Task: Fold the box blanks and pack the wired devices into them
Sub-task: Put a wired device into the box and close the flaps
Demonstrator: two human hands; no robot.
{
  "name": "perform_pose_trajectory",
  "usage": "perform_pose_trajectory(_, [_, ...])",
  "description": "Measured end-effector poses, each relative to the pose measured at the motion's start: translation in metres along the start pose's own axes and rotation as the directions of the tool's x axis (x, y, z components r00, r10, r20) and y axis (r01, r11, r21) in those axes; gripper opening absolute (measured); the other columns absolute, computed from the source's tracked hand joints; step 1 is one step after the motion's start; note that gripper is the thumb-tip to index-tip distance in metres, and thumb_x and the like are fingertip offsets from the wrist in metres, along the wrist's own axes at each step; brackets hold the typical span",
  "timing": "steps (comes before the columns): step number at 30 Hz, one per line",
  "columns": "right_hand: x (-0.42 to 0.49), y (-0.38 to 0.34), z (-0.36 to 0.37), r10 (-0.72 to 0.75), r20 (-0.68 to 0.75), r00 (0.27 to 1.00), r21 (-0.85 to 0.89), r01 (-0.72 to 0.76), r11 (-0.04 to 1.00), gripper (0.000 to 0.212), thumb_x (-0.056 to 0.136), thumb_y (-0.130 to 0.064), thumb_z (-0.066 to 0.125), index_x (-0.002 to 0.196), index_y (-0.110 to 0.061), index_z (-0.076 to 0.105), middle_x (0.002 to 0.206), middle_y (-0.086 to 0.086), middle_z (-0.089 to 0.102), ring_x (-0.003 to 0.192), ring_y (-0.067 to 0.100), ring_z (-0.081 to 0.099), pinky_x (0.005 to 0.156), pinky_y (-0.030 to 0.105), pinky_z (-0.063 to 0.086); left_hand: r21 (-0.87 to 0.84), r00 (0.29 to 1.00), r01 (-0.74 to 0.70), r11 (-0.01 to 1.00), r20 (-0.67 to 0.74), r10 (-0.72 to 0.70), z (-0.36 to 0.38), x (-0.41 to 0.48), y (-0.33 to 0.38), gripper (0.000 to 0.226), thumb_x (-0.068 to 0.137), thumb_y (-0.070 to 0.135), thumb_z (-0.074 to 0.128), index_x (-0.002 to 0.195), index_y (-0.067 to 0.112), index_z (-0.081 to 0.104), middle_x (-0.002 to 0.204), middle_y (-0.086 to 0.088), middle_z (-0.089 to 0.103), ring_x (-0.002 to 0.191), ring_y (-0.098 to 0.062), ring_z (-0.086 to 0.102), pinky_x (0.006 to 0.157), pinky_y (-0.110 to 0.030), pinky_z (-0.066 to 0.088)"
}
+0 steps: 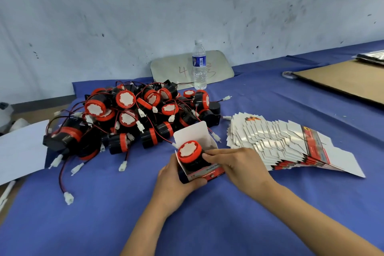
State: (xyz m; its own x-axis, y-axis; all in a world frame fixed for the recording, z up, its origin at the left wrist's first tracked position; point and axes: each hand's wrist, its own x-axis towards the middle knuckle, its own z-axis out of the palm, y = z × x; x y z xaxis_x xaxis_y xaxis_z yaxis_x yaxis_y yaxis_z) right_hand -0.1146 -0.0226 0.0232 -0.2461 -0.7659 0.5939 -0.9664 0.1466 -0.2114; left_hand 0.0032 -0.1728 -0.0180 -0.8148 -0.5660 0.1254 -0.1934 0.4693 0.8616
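While left hand (176,181) grips the folded box (199,170), right hand (234,164) fingers pinch a wired device (190,153), half seated in the box mouth. Packing step; next likely push down, tuck wire, close flap.

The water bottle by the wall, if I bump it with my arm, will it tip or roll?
The bottle is tall and narrow and stands upright, so it probably tips easily. It looks partly full, so likely light. Being round, once down it would probably roll across the blue cloth.
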Motion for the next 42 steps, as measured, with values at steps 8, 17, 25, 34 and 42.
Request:
perform_pose_trajectory(8, [0.019,0.007,-0.013,0.272,0.345,0.898,-0.250,-0.191,0.949,0.045,0.095,-0.014,0.044,0.124,-0.045,0.059,0.115,-0.007,0.066,0.104,0.024,0.060,0.072,0.026,0.041,0.035,0.999,-0.045,0.998,0.005,0.045,0.000,-0.002,-0.003,0.060,0.067,0.033,0.085,0.105,0.051,0.042,0.113,0.025,0.061,0.108,0.002,0.055,0.085,-0.021,0.047])
perform_pose_trajectory(17, [0.041,-0.017,0.003,0.324,0.556,0.766,-0.466,-0.035,0.884,0.019,0.090,-0.002,0.050,0.105,-0.010,0.058,0.108,0.008,0.064,0.091,0.029,0.060,0.067,0.035,0.036,0.075,0.997,-0.079,0.994,0.010,0.079,-0.001,0.000,-0.005,0.076,0.068,0.035,0.083,0.109,0.071,0.030,0.114,0.024,0.061,0.109,-0.002,0.057,0.085,-0.025,0.049])
perform_pose_trajectory(25, [0.059,-0.022,0.000,0.263,0.605,0.751,-0.373,-0.024,0.927,0.020,0.092,-0.006,0.048,0.110,-0.005,0.057,0.116,0.012,0.059,0.103,0.033,0.058,0.068,0.035,0.035,0.325,0.864,-0.372,0.869,-0.220,0.452,0.008,-0.007,0.005,0.044,0.083,0.032,0.070,0.119,0.053,0.055,0.159,0.001,0.023,0.117,-0.012,0.053,0.075,-0.023,0.048])
perform_pose_trajectory(34, [0.052,-0.023,-0.016,0.284,0.404,0.870,-0.180,-0.228,0.957,0.032,0.087,0.000,0.052,0.111,-0.017,0.065,0.119,0.005,0.049,0.100,0.032,0.057,0.075,0.037,0.048,0.314,0.937,-0.152,0.937,-0.257,0.238,0.009,0.000,0.000,0.026,0.084,0.022,0.073,0.107,0.018,0.061,0.151,0.002,0.038,0.113,-0.024,0.057,0.083,-0.032,0.051])
perform_pose_trajectory(42, [0.042,-0.007,-0.053,0.436,0.225,0.871,-0.094,-0.426,0.900,0.015,0.085,-0.010,0.060,0.088,-0.020,0.071,0.092,0.004,0.069,0.088,0.024,0.061,0.072,0.026,0.045,0.240,0.911,-0.258,0.936,-0.262,0.319,0.012,-0.004,0.002,0.035,0.080,0.019,0.078,0.082,0.039,0.050,0.116,0.009,0.041,0.098,0.016,0.046,0.077,0.004,0.034])
